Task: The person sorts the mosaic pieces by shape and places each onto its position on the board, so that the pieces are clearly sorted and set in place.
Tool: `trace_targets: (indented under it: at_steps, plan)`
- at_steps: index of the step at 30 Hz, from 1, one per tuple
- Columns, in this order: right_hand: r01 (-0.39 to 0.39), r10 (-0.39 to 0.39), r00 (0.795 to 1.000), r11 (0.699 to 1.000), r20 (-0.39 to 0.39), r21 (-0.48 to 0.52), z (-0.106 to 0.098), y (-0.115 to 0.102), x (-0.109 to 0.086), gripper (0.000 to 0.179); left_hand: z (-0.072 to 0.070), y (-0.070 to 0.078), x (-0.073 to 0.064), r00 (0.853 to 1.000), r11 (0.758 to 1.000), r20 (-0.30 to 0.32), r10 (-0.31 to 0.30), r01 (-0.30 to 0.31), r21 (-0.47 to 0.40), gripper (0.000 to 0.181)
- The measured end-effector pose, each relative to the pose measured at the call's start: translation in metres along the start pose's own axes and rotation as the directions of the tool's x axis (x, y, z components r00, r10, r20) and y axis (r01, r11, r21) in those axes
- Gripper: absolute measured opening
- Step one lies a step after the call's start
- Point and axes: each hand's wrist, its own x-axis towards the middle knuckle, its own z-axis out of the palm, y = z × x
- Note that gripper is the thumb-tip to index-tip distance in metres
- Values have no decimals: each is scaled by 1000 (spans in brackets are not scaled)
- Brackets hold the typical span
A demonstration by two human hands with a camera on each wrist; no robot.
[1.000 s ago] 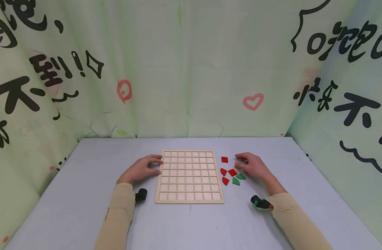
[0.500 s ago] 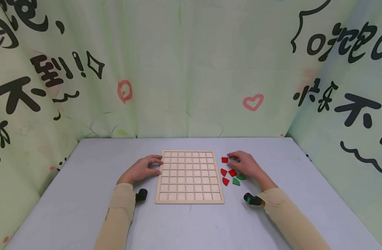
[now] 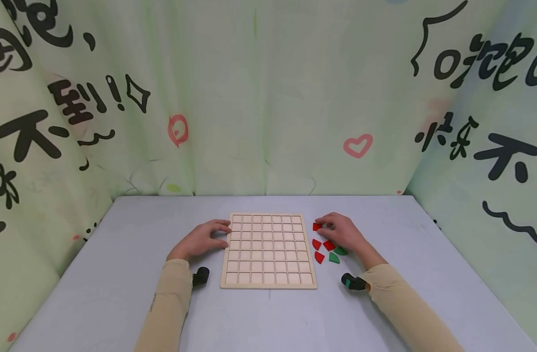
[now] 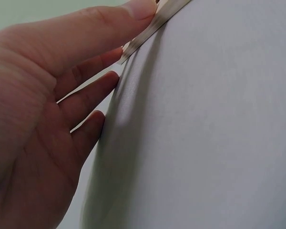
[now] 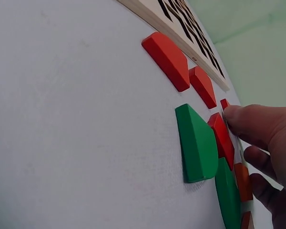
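Observation:
A pale wooden board (image 3: 268,281) with a grid of square cells lies on the table. My left hand (image 3: 201,238) rests at its left edge, thumb and fingers spread; in the left wrist view the thumb (image 4: 86,31) reaches the board's edge (image 4: 155,26). Right of the board, my right hand (image 3: 342,231) pinches a red square block (image 3: 316,227) between thumb and forefinger, the block still low at the table. Nearer me lie another red square block (image 3: 328,245), two red quarter-round blocks (image 3: 319,257) and two green quarter-round blocks (image 3: 334,257).
In the right wrist view, orange-looking blocks (image 5: 243,181) lie beneath the right hand's fingers. White cloth (image 3: 268,322) covers the table. Printed curtains (image 3: 268,98) stand behind it and on both sides. Each wrist wears a dark camera (image 3: 201,276).
My right hand has moved left from beside the loose blocks to the far red square block, thumb and forefinger closing around it. The left hand stays at the board's edge.

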Motion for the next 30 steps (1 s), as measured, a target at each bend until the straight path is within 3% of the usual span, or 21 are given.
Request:
trace_targets:
  at_steps: [8,19,30]
  plan:
    - [40,-40,999,999,6,-5,0,-2,0,29,1,0,0,1000,1000,-1,0,0,15,39]
    - [11,-10,1000,999,-29,51,2,-14,3,32,1,0,0,1000,1000,-1,-1,1,11,39]
    - [-25,36,997,985,-63,171,10,-36,11,32,0,1,0,1000,1000,0,0,0,12,40]
